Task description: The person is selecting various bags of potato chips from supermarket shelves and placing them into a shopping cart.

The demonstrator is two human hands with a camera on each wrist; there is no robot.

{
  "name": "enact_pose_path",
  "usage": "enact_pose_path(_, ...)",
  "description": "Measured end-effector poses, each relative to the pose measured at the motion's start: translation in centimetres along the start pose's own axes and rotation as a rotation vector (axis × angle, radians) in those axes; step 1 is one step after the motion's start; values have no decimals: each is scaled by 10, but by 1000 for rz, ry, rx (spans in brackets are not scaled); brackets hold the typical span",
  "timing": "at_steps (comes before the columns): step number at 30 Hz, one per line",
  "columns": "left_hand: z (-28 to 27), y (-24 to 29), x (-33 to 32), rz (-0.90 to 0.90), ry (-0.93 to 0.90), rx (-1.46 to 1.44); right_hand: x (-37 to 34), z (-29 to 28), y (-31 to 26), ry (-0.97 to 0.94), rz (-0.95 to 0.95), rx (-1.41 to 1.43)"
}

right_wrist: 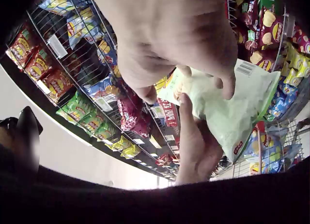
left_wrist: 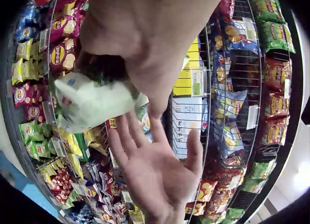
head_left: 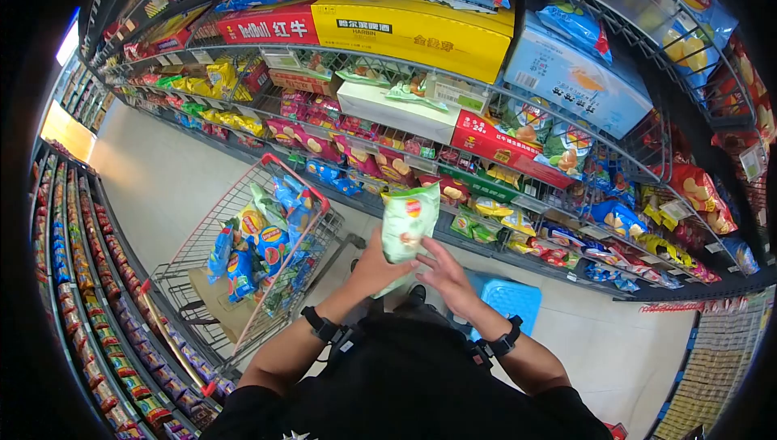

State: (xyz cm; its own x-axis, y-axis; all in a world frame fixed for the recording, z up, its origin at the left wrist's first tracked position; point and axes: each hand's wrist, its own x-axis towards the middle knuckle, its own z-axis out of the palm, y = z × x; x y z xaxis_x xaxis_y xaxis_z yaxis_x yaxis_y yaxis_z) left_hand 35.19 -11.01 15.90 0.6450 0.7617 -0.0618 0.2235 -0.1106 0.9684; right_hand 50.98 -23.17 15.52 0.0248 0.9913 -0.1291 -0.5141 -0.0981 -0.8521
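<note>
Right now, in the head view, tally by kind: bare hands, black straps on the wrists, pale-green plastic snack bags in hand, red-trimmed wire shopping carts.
Bare hands (left hand, right hand): 2
Black straps (left strap, right strap): 2
Pale-green bag: 1
Wire cart: 1
Total: 6

Left of you stands a cart [head_left: 326, 205] with bags [head_left: 271, 238] in it, right of you a stool [head_left: 518, 298]; shelves [head_left: 680, 293] stretch before you, a packet [head_left: 411, 217] in your left hand [head_left: 372, 272], your right hand [head_left: 450, 282] beside it
</note>
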Motion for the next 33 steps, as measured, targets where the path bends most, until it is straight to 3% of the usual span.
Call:
enact_pose_path(2,-1,-14,2,-11,40,-76,-1,2,-5,-41,-8,-42)
enact_pose_path(4,-3,-27,2,-168,88,-210,-1,-6,-7,-83,-16,-84)
enact_pose_path(6,-2,-28,-4,-199,51,-269,1,-24,-2,106,-9,-296)
enact_pose_path(7,-1,-21,-6,-231,15,-326,2,-25,-4,109,-8,-298)
enact_pose_path(9,1,-7,-10,-255,-38,-460,5,-25,-8,429,-207,-331)
enact_pose_path(11,-1,-8,-15,-268,-198,-549,2,-26,-14,399,-228,-250)
enact_pose_path(13,-1,-6,-16,-248,-251,-498,0,-32,-15,278,-69,-124)
enact_pose_path(15,-2,7,-18,-216,-346,-381,-3,-34,-15,300,-54,-135)
enact_pose_path(28,6,-1,-16,-241,-354,-370,-6,-39,-24,302,-109,-83)
enact_pose_path(31,11,6,-14,-215,-351,-403,-4,-38,-24,338,-98,-40)
enact_pose_path(33,15,13,-13,-96,-297,-371,1,-40,-25,357,-98,7)
